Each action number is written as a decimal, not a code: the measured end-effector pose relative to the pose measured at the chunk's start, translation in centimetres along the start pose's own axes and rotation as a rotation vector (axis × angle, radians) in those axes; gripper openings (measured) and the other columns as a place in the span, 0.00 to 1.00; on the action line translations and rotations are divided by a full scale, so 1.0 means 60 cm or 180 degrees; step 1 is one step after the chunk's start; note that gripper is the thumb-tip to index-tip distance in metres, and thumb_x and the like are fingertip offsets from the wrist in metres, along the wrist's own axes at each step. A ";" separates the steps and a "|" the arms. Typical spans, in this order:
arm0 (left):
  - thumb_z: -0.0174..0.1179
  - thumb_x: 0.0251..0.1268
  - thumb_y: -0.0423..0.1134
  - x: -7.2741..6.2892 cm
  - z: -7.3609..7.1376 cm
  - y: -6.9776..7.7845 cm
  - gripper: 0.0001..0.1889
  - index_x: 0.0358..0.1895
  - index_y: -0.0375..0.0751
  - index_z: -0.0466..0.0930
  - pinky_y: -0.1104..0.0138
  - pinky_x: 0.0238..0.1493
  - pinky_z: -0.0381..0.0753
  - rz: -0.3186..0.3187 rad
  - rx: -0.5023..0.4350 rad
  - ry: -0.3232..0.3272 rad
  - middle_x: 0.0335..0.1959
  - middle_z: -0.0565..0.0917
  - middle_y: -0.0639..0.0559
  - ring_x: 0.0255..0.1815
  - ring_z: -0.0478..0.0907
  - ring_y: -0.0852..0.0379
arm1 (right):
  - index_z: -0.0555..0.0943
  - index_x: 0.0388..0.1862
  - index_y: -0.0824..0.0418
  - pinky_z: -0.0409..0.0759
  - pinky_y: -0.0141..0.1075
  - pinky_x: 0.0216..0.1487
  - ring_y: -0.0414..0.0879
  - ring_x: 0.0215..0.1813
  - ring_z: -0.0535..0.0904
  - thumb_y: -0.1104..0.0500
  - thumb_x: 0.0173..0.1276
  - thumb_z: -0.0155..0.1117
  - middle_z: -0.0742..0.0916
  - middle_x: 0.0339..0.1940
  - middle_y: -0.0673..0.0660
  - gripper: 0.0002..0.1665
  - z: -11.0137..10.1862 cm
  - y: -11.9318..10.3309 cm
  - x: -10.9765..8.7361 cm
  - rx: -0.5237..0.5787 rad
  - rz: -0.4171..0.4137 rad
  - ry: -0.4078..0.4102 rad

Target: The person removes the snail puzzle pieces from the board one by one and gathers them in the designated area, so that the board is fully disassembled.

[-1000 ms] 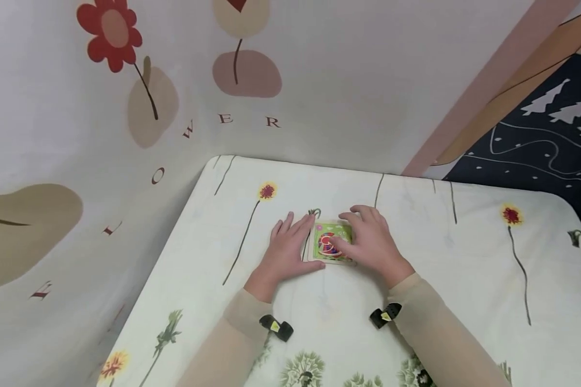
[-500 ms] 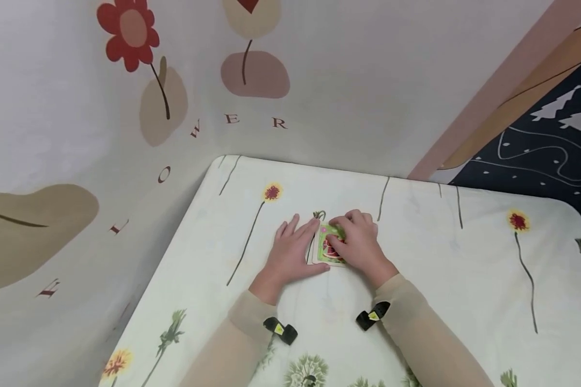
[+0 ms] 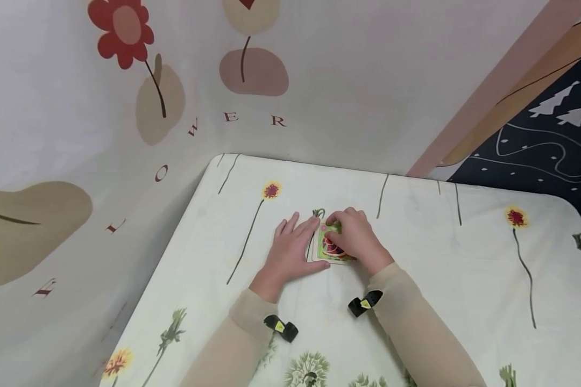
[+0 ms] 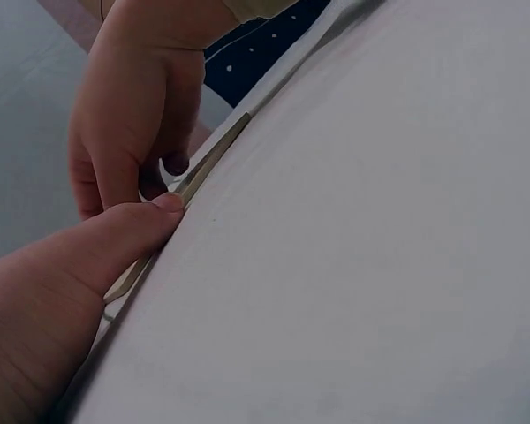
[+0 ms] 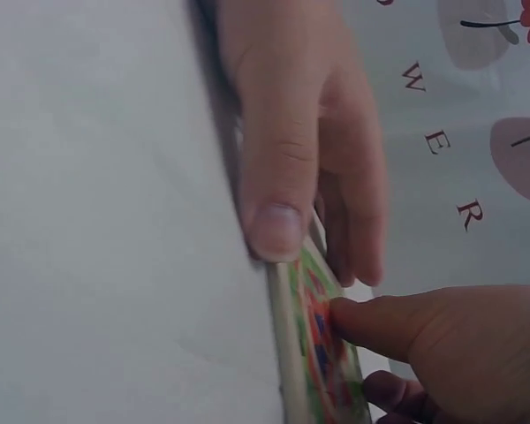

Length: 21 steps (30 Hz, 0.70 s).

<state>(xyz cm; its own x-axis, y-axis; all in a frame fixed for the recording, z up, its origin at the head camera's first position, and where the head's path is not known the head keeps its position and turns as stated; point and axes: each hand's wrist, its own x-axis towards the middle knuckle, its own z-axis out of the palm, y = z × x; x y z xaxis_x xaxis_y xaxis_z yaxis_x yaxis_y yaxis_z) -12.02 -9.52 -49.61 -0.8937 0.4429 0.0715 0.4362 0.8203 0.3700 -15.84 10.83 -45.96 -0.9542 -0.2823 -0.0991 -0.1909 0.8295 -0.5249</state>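
While my left hand (image 3: 290, 251) flanks the board (image 3: 332, 250) on its left, fingers straight, thumb at the near edge, the board lies flat on the tabletop (image 3: 445, 258) between both hands; over its right part, my right hand (image 3: 358, 235) bends, thumb touching its top, pinching or not I can't tell.

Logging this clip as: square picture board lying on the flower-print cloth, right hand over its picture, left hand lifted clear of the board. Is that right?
Not quite: the left hand is touching the board, its thumb against the edge, as the right wrist view shows. The flower-print cloth and the right hand over the picture are correct.
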 end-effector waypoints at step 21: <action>0.68 0.59 0.73 0.004 0.002 -0.005 0.49 0.81 0.53 0.70 0.38 0.79 0.50 0.0066 -0.0026 0.0072 0.82 0.68 0.53 0.86 0.53 0.40 | 0.87 0.55 0.58 0.81 0.46 0.52 0.51 0.45 0.81 0.54 0.64 0.83 0.87 0.43 0.55 0.22 -0.035 -0.025 0.015 0.0086 0.0242 -0.0510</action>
<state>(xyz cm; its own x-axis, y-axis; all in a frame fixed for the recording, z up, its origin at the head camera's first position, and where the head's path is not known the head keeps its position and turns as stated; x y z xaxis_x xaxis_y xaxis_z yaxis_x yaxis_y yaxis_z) -12.34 -9.62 -49.78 -0.8867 0.4513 0.1002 0.4538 0.8080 0.3758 -16.89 10.36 -43.49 -0.9163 -0.2942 -0.2718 -0.1112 0.8388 -0.5329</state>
